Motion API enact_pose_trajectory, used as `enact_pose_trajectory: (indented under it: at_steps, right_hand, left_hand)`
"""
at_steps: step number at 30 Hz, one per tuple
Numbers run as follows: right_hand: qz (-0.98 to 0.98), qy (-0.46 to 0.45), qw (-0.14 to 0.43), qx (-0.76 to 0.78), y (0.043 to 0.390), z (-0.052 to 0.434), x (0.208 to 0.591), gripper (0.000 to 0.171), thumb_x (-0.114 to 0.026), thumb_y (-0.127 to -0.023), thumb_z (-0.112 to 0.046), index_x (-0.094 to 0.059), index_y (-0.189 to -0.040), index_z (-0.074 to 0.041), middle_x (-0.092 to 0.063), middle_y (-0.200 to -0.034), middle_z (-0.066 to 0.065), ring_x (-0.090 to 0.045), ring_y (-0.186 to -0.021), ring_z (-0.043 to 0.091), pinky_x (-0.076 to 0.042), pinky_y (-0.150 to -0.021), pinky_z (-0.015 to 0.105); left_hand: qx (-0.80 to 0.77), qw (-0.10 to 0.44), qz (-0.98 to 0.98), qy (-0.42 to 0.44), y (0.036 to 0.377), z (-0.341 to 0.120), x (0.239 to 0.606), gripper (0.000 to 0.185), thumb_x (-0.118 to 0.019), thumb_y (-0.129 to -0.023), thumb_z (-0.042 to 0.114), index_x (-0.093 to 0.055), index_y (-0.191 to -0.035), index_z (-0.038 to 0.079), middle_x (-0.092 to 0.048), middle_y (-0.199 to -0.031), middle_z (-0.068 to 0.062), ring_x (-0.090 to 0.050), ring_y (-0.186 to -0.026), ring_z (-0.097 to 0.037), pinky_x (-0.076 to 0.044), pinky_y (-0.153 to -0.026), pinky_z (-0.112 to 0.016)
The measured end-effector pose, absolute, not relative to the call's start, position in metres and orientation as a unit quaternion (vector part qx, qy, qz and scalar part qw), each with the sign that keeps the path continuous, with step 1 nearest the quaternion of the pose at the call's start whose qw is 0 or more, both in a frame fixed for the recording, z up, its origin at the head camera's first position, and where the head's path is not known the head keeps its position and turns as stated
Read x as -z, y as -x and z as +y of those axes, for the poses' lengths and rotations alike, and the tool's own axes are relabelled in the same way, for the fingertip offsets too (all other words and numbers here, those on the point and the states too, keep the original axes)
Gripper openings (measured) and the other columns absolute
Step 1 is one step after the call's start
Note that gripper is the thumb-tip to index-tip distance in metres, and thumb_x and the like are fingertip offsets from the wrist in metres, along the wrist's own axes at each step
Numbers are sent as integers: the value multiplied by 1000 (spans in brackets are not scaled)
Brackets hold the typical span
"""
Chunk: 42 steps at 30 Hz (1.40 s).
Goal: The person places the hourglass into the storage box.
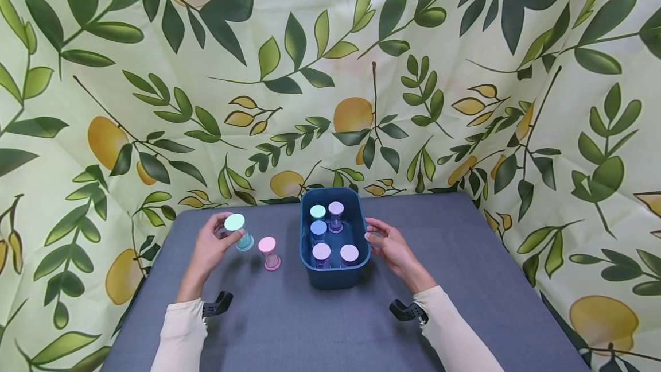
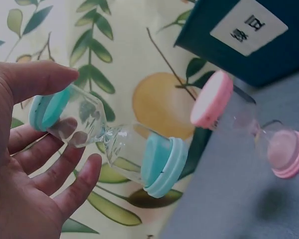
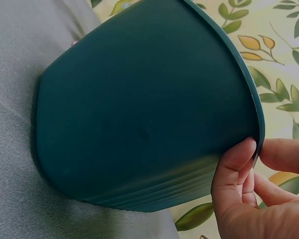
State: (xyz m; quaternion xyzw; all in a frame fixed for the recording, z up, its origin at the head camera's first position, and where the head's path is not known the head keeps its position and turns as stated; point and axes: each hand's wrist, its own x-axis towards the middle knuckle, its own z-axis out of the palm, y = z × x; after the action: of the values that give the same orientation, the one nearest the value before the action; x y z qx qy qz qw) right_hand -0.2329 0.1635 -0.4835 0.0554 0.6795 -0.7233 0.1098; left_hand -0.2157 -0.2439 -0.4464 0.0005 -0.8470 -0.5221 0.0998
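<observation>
My left hand [image 1: 207,248] grips a mint-green hourglass [image 1: 235,223] by its upper cap, thumb on one side and fingers on the other. In the left wrist view its clear glass bulbs tilt away from the fingers, over the table's left part. Just right of it a pink hourglass [image 1: 267,245] stands upright on the table. My right hand [image 1: 396,250] pinches the right rim of a dark blue bin [image 1: 330,279] between thumb and fingers, seen closely in the right wrist view. Inside the bin stand several hourglasses with green, blue and purple caps, including a blue one [image 1: 318,228].
A grey cloth [image 1: 289,326] covers the table. Behind and beside it hangs a curtain [image 1: 320,96] printed with lemons and leaves. The bin carries a white label [image 2: 249,26] on its side. Black wrist mounts [image 1: 219,304] sit on both forearms.
</observation>
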Motion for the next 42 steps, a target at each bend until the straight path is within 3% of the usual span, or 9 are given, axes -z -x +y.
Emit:
enact_pose_trajectory:
  at_steps: [4, 10, 16, 20, 27, 30, 37, 42]
  right_hand:
    - [677, -55, 109, 726, 233, 164, 482, 46, -56, -96, -5, -50, -141, -12, -51, -119, 9, -53, -98, 20, -50, -80, 31]
    - [677, -49, 108, 727, 232, 163, 481, 47, -57, -96, -4, -49, -142, -10, -51, -119, 10, -54, -92, 16, -49, -76, 27]
    - [678, -53, 106, 726, 232, 163, 482, 46, -57, -96, -4, -50, -141, -11, -51, -119, 10, -54, -87, 15, -48, -73, 25]
    - [681, -58, 103, 722, 232, 164, 482, 46, -56, -96, -5, -50, -141, -12, -51, -119, 10, -55, -89, 16, -49, -74, 26]
    - [685, -56, 104, 719, 232, 163, 483, 45, -55, -97, -5, -51, -141, -13, -52, -119, 9, -55, -92, 17, -50, -77, 26]
    - [688, -57, 104, 716, 231, 162, 482, 45, -55, -97, -5, -50, -142, -12, -52, -120, 9, -56, -93, 17, -50, -78, 27]
    - [686, -63, 99, 718, 231, 162, 481, 43, -56, -97, -6, -52, -140, -12, -53, -116, 8, -57, -94, 18, -51, -78, 28]
    - [689, -60, 101, 716, 231, 161, 480, 44, -55, -97, -6, -50, -141, -11, -53, -115, 7, -57, -92, 17, -51, -77, 27]
  left_hand:
    - [515, 99, -851, 4, 216, -243, 443, 53, -75, -87, 21, -50, -130, 2, -59, -125, -14, -51, -107, -1, -50, -96, -28]
    - [532, 104, -839, 31, 213, -237, 434, 52, -75, -86, 17, -51, -129, 0, -59, -122, -15, -56, -99, 4, -48, -86, -11]
    - [545, 102, -831, 47, 208, -227, 423, 54, -76, -86, 16, -50, -130, 0, -59, -124, -18, -57, -97, 5, -49, -87, -13]
    - [545, 98, -830, 60, 208, -219, 418, 55, -75, -86, 16, -50, -132, 1, -59, -125, -18, -60, -98, -2, -50, -83, -14]
    - [548, 99, -825, 96, 210, -199, 408, 52, -76, -85, 15, -52, -129, 2, -61, -122, -17, -63, -104, -29, -51, -84, -20]
    - [544, 110, -824, 115, 212, -191, 403, 49, -77, -85, 15, -54, -127, 2, -62, -120, -16, -63, -105, -29, -52, -90, -25]
    - [540, 111, -821, 148, 217, -168, 390, 48, -78, -84, 18, -56, -125, 6, -63, -117, -14, -60, -108, -28, -49, -98, -51]
    - [547, 101, -812, 175, 222, -153, 385, 48, -77, -84, 18, -56, -125, 6, -63, -117, -14, -60, -107, -27, -50, -97, -48]
